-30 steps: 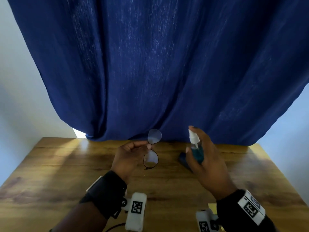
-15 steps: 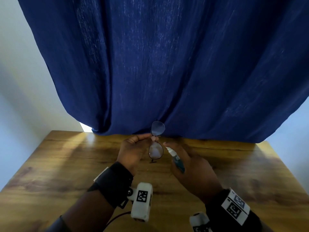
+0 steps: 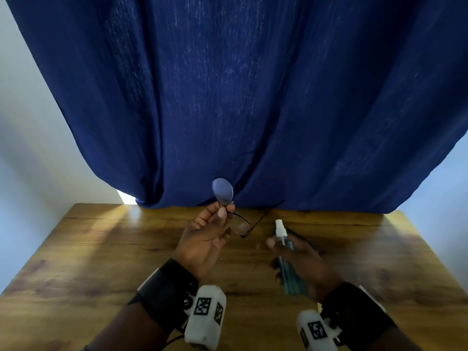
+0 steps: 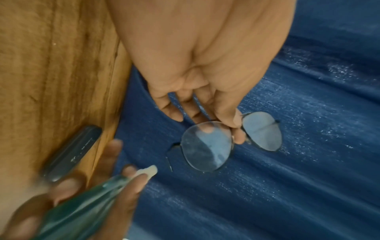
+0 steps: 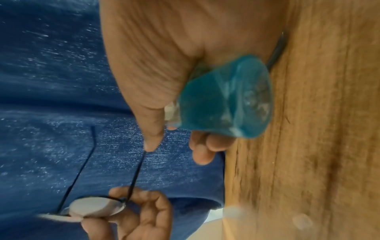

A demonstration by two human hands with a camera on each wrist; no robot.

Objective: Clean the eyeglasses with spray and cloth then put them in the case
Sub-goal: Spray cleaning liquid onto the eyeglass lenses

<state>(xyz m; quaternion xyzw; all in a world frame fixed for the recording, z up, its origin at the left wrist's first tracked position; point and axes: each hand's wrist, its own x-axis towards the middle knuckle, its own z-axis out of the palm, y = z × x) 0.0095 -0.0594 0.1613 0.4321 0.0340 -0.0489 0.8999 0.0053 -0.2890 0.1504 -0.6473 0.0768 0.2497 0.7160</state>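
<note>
Head view: thin black wire-framed eyeglasses with oval lenses (image 3: 231, 211) are held up above the brown wooden table (image 3: 101, 249), pinched at the bridge between thumb and fingertips of the left hand (image 3: 205, 239). A small clear spray bottle of teal liquid with a white nozzle (image 3: 285, 252) is gripped in the right hand (image 3: 301, 262), fingers curled round its body, just beside the glasses. A dark blue curtain (image 3: 228, 97) hangs behind. No cloth can be made out.

Left wrist view: the bridge is seen clamped by thumb and fingers (image 4: 238, 136); both lenses look smudged or misted. A dark grey oblong glasses case (image 4: 69, 154) lies on the table beneath the right hand; whether its lid is up cannot be told.

Right wrist view: the bottle base (image 5: 226, 100) is seen wedged in the curled palm; the temples are unfolded.

The spraying step is judged in hand. Next, the nozzle would need aiming at a lens and pressing, or the bottle setting down and the cloth found.
</note>
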